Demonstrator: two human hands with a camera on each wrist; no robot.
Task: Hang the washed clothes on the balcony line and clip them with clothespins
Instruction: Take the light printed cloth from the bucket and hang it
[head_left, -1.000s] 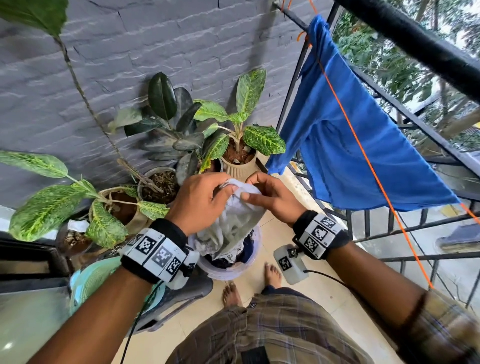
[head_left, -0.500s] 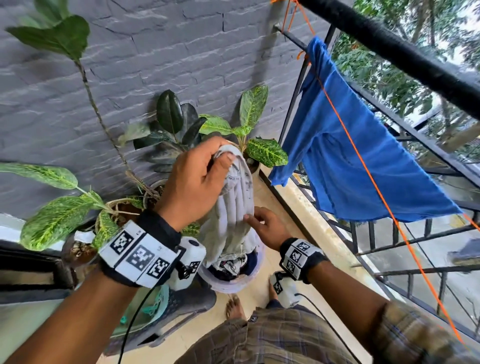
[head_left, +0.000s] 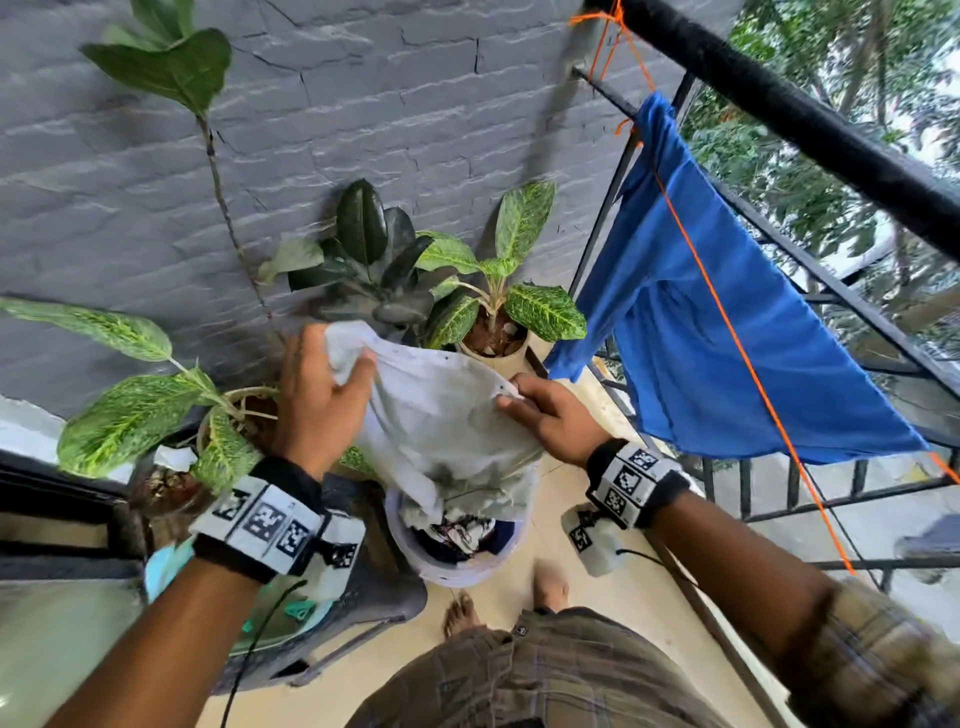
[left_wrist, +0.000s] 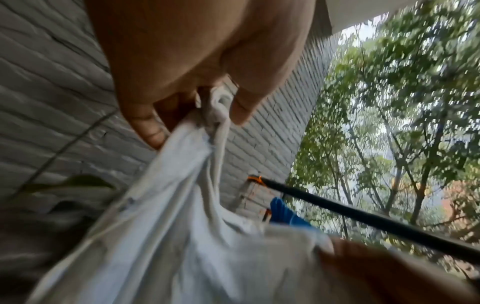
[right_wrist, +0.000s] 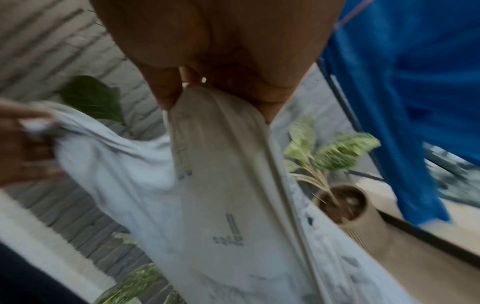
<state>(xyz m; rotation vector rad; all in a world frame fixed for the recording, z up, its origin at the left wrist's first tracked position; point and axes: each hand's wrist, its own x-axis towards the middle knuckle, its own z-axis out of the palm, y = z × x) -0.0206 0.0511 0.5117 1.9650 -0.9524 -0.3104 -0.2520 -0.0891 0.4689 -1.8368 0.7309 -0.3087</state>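
A pale grey-white garment (head_left: 441, 415) is stretched between my two hands above the white laundry bucket (head_left: 457, 564), its lower end still trailing into the bucket. My left hand (head_left: 332, 374) grips a bunched corner (left_wrist: 215, 107) of it. My right hand (head_left: 524, 395) pinches the opposite edge (right_wrist: 197, 96). To the right, a blue cloth (head_left: 727, 332) hangs over the orange line (head_left: 748, 364), which is tied to the black railing bar (head_left: 789, 109). No clothespin on the line can be made out.
Several potted plants (head_left: 493, 312) stand against the grey brick wall (head_left: 363, 104) behind the bucket. A dark plastic chair (head_left: 374, 587) holds a teal basket (head_left: 291, 613) at my left. The black balcony railing (head_left: 857, 499) runs along the right. My bare feet (head_left: 462, 613) stand just before the bucket.
My left hand, which had lifted the garment high, has come down a little. My right hand rose from the bucket, and the two have pulled the cloth out wide between them.
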